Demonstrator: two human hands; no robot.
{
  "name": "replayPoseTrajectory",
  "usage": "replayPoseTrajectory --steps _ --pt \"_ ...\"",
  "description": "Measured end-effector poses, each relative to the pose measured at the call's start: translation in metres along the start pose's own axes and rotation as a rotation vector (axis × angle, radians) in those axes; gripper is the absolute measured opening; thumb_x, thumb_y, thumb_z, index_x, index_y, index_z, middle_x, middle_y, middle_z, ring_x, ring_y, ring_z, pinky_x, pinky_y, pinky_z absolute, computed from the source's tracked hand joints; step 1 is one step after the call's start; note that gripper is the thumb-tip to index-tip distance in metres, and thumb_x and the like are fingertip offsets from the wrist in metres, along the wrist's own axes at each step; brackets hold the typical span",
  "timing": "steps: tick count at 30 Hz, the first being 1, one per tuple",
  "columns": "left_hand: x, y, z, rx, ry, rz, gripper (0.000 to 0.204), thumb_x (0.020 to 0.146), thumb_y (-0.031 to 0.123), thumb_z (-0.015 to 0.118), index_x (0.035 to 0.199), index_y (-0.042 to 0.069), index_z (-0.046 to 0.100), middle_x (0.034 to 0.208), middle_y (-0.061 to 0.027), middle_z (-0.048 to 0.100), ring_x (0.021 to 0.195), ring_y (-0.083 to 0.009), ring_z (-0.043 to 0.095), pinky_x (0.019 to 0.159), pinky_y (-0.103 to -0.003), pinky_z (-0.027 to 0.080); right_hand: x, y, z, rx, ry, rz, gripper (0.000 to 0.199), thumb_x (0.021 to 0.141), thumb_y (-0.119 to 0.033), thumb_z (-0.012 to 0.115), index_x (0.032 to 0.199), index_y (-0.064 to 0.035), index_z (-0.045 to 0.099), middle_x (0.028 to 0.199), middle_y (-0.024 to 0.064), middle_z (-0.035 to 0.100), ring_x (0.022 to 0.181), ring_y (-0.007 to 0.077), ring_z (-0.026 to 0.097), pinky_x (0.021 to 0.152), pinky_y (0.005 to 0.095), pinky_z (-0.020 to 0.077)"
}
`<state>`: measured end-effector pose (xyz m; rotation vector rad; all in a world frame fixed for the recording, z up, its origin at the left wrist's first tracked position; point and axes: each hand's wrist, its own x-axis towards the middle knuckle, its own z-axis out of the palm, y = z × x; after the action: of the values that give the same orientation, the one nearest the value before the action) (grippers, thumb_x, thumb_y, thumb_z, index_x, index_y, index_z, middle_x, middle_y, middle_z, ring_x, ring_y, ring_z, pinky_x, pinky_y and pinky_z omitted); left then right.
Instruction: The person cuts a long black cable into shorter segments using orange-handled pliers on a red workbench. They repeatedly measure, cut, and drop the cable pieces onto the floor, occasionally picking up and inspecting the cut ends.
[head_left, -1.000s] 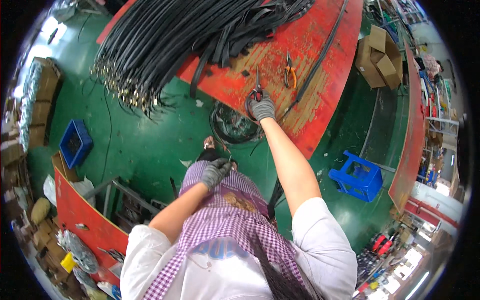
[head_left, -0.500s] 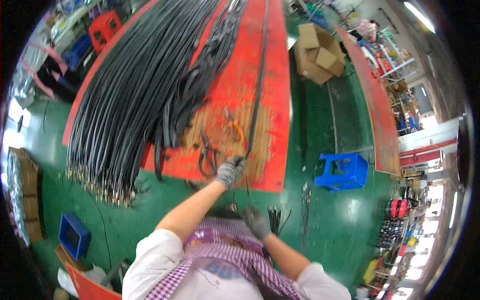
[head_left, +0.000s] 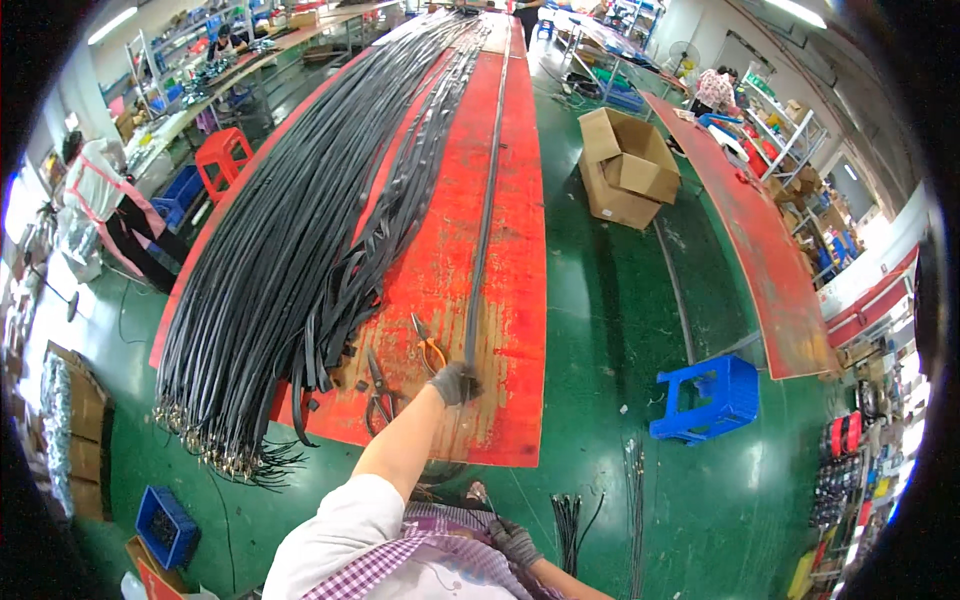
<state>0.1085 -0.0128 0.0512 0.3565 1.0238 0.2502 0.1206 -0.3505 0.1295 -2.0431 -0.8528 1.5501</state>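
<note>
A long black sleeve (head_left: 487, 215) runs straight down the red table (head_left: 520, 180). My gloved left hand (head_left: 457, 383) is closed round its near end, close to the table's front edge. Low by my waist, my gloved right hand (head_left: 515, 543) has its fingers curled round something thin that I cannot make out. To the left of my left hand lie pliers with orange handles (head_left: 432, 350) and dark scissors (head_left: 379, 395). A large bundle of black sleeved cables (head_left: 290, 220) covers the table's left side, with metal connector ends (head_left: 215, 450) hanging over the front edge.
Right of the table stand an open cardboard box (head_left: 628, 170) and a blue stool (head_left: 706, 398) on the green floor. Thin black cables (head_left: 568, 535) hang at the lower right. A blue crate (head_left: 167, 527) sits at the lower left. Another person (head_left: 115, 205) stands at the far left.
My view has tilted up, showing more of the table's far end. My right hand has come down closer to my waist. My left hand still grips the sleeve's end.
</note>
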Motion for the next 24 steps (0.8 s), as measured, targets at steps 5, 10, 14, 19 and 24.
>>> replayPoseTrajectory --steps 5,10,14,19,24 --pt "-0.034 0.069 0.005 -0.303 -0.44 0.093 0.015 0.078 0.021 0.045 0.072 0.008 0.048 0.052 0.0016 0.042 0.04 -0.0123 0.04 0.036 -0.023 0.034 0.02 0.001 -0.026 -0.329 -0.028 -0.31 0.038 0.083 -0.024 0.033 0.114 -0.0032 0.039 0.113 0.02 0.042 0.092 0.0305 0.049 0.079 0.0311 0.039" --pt "-0.215 0.204 0.07 -0.271 -0.634 0.411 0.009 0.076 0.015 0.044 0.077 0.007 0.047 0.055 -0.0004 0.046 0.044 -0.0105 0.046 0.036 -0.021 0.037 0.06 0.024 -0.05 -0.815 -0.038 -0.779 0.037 0.083 -0.018 0.032 0.115 -0.0016 0.036 0.109 0.0198 0.045 0.089 0.0316 0.049 0.078 0.0336 0.0396" --pt "-0.351 0.251 0.075 0.039 -0.512 0.668 0.012 0.078 0.015 0.044 0.078 0.004 0.048 0.062 0.0001 0.047 0.041 -0.0072 0.038 0.034 -0.018 0.029 0.037 -0.027 -0.042 -0.231 0.173 -0.827 0.032 0.081 -0.034 0.044 0.074 -0.0042 0.054 0.058 0.0089 0.051 0.054 0.0159 0.046 0.052 0.0308 0.0381" --pt "-0.431 0.242 0.016 0.112 -0.463 0.653 0.014 0.08 0.017 0.043 0.081 0.004 0.049 0.062 0.0021 0.047 0.042 -0.0054 0.036 0.035 -0.017 0.028 0.04 -0.037 -0.011 -0.085 0.165 -0.542 0.031 0.081 -0.033 0.043 0.077 -0.0038 0.054 0.058 0.0099 0.051 0.052 0.0197 0.047 0.049 0.0316 0.0369" --pt "-0.426 0.205 -0.094 0.186 -0.198 0.655 0.014 0.081 0.02 0.044 0.082 0.008 0.051 0.057 0.0035 0.046 0.04 -0.0052 0.036 0.034 -0.018 0.028 0.048 -0.02 0.029 -0.309 0.272 -0.636 0.028 0.082 -0.029 0.042 0.078 -0.0035 0.054 0.059 0.0137 0.051 0.053 0.0254 0.049 0.049 0.0354 0.0378"
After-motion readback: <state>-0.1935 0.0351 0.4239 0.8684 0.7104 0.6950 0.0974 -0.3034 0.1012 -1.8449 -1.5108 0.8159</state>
